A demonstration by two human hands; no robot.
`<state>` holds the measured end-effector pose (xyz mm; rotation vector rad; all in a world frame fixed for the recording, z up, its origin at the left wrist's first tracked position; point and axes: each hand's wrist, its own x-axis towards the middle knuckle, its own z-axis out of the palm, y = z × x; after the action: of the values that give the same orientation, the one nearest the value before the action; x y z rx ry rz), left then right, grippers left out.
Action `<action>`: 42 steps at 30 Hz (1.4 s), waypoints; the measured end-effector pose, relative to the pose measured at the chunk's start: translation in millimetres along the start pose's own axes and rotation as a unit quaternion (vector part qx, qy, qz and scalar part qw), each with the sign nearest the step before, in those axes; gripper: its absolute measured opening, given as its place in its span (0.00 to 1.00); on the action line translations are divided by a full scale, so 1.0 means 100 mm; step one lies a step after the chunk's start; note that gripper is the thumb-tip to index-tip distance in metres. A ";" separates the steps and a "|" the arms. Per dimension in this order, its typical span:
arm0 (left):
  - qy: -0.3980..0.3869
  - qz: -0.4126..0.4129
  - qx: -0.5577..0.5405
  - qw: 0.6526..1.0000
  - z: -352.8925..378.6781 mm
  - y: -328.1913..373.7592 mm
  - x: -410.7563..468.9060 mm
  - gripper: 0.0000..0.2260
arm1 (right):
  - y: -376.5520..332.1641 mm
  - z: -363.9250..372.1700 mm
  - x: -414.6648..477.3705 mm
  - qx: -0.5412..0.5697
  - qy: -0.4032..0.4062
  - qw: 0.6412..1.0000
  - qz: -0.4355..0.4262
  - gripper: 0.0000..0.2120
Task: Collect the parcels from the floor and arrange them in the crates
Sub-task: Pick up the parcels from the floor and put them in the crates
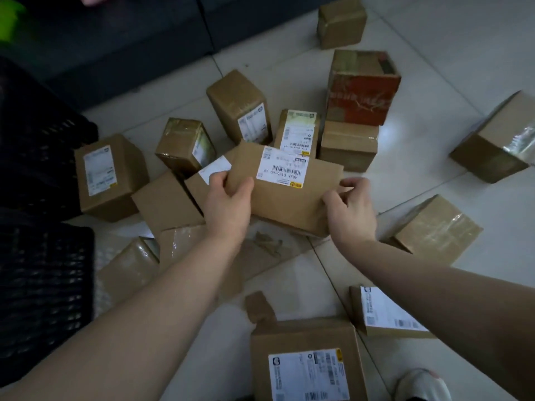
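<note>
Both hands grip one flat labelled parcel (285, 188) above the cluttered tile floor (434, 68), the left hand (228, 202) with thumb curled over its left edge and the right hand (348, 206) pinching its right edge, while black crates (43, 285) stand at the left.

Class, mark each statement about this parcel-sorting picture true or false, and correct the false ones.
1. Both the left hand and the right hand grip the flat parcel. True.
2. The black crates stand on the person's right. False: they are on the left.
3. A red box sits beyond the flat parcel. True.
4. The floor is carpeted. False: it is pale tile.
</note>
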<state>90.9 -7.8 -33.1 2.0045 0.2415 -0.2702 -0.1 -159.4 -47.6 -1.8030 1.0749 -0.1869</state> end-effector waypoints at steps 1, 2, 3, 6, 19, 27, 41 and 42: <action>0.007 0.007 -0.038 0.999 -0.02 0.05 0.08 0.12 | -0.06 0.06 0.04 0.026 -0.005 1.000 -0.005 0.20; 0.011 0.009 -0.067 0.998 -0.05 0.09 0.17 0.12 | -0.11 0.12 0.09 0.049 -0.015 0.999 -0.005 0.23; 0.011 0.008 -0.084 0.996 -0.08 0.11 0.25 0.14 | -0.15 0.18 0.14 0.073 -0.027 0.997 -0.001 0.24; -0.001 -0.017 -0.102 0.995 -0.13 0.09 0.46 0.16 | -0.25 0.38 0.32 0.150 -0.050 0.987 0.029 0.20; -0.001 -0.084 -0.159 0.984 -0.31 -0.14 0.72 0.20 | -0.24 0.80 0.27 0.185 -0.132 0.973 0.044 0.34; -0.024 -0.170 -0.187 0.967 -0.55 -0.21 0.71 0.21 | -0.42 0.83 0.29 0.314 -0.143 0.937 0.047 0.07; 0.016 -0.088 -0.182 0.979 -0.56 -0.21 0.57 0.12 | -0.47 0.82 0.19 0.287 -0.142 0.947 0.035 0.18; 0.014 -0.079 -0.185 0.980 -0.57 -0.19 0.56 0.12 | -0.48 0.82 0.18 0.273 -0.139 0.951 0.028 0.20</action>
<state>144.0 54.8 -42.0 1.6242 0.4379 -0.2760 84.0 -112.9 -55.6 -1.2532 0.7756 -0.1700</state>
